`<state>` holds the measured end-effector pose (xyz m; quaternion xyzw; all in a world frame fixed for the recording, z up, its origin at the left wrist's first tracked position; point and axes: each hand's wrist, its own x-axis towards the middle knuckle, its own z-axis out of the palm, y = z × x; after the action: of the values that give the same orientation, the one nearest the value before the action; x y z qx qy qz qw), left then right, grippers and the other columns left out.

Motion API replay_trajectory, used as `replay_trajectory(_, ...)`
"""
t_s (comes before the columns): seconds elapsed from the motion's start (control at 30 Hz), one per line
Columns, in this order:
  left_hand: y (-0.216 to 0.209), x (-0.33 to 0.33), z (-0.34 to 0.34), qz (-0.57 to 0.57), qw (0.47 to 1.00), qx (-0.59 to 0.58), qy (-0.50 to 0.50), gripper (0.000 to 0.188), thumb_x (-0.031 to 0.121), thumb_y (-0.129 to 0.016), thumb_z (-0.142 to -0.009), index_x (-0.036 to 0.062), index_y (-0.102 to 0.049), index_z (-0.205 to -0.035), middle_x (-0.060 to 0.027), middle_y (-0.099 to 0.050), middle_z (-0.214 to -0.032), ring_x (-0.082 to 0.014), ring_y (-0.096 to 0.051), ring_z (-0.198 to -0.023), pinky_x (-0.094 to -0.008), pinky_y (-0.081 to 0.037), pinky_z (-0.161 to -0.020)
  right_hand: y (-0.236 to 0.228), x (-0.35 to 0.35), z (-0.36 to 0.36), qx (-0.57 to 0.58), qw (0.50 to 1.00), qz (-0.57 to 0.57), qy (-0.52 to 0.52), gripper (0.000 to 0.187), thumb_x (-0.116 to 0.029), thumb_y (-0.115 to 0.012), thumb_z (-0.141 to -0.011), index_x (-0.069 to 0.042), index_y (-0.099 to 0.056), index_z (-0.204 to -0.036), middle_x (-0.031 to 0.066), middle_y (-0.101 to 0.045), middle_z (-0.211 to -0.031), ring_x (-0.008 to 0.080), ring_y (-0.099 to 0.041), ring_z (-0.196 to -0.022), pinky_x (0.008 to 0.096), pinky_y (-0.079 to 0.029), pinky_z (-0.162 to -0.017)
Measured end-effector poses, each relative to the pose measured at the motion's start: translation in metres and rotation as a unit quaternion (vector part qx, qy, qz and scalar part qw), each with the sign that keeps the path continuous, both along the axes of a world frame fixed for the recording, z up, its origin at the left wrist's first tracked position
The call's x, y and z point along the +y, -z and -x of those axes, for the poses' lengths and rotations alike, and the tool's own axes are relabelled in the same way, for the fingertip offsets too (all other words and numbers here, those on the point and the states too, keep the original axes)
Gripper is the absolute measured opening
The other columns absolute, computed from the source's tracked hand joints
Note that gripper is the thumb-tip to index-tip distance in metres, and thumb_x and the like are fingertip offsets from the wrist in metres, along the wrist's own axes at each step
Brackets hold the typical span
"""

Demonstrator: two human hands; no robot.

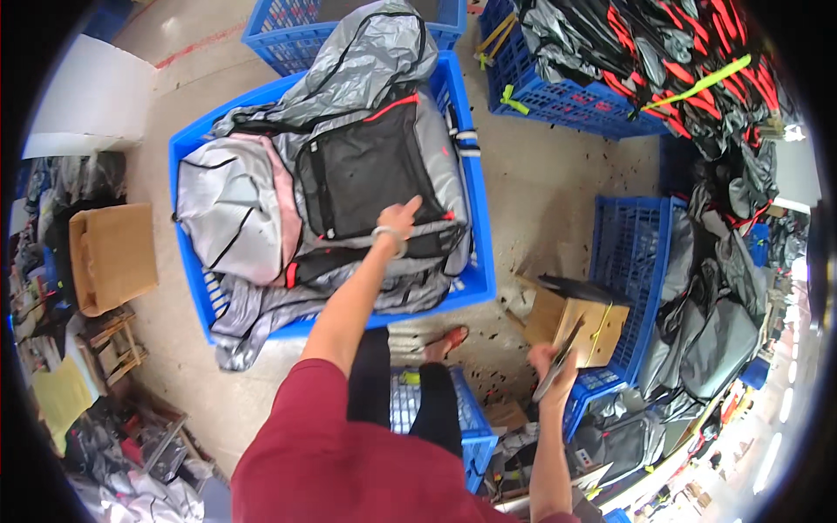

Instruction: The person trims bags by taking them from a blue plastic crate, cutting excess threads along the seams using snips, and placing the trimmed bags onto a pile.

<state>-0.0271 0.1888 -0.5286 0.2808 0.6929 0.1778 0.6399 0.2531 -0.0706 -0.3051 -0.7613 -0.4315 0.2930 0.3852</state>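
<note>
In the large blue crate (485, 261) lie silver-grey fabric pieces with black and red trim. A black bag panel (370, 174) with a zipper and red edging lies among them. My left hand (399, 216), with a pale bracelet at the wrist, rests at the panel's lower right corner. Its index finger is stretched out and nothing shows in its grasp. Off to the right, my right hand (554, 375) grips a slim, pointed scissors-like tool (571, 338), tip upward. That hand is in front of a cardboard box (567, 318). A pink-edged silver piece (231, 200) lies left of the panel.
Another blue crate (279, 39) adjoins the far side. More crates at right hold black, red and grey fabric (645, 52). Beside the cardboard box stands a tall blue crate (632, 244). A brown carton (113, 257) sits at left; a blue crate (471, 418) is by my legs.
</note>
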Motion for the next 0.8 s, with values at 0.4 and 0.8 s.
replay_trajectory(0.4,-0.053,0.021,0.024,-0.272,0.872,0.307,0.268,0.027,0.023,-0.05,-0.084,0.0014,-0.065,-0.078,-0.0248,-0.064,-0.081,-0.0437,-0.062,-0.082,-0.0498,-0.05,-0.075,-0.029,0.036,0.046,0.116,0.99,0.057,0.057,0.024,0.006,-0.065,-0.08,0.001,-0.043,-0.089,0.0088,-0.055,-0.072,0.0171,-0.06,-0.074,0.027,-0.052,-0.061)
replay_trajectory(0.8,-0.482,-0.1,0.114,-0.344,0.853,0.122,0.372,0.037,0.017,-0.063,-0.082,-0.0044,-0.047,-0.056,-0.0194,-0.04,-0.047,-0.0246,-0.039,-0.038,-0.0366,-0.034,-0.04,-0.117,0.313,0.082,0.203,0.933,-0.263,-0.138,0.038,-0.016,-0.068,-0.084,-0.004,-0.047,-0.113,0.0133,-0.055,-0.121,0.0202,-0.053,-0.109,0.0335,-0.044,-0.091)
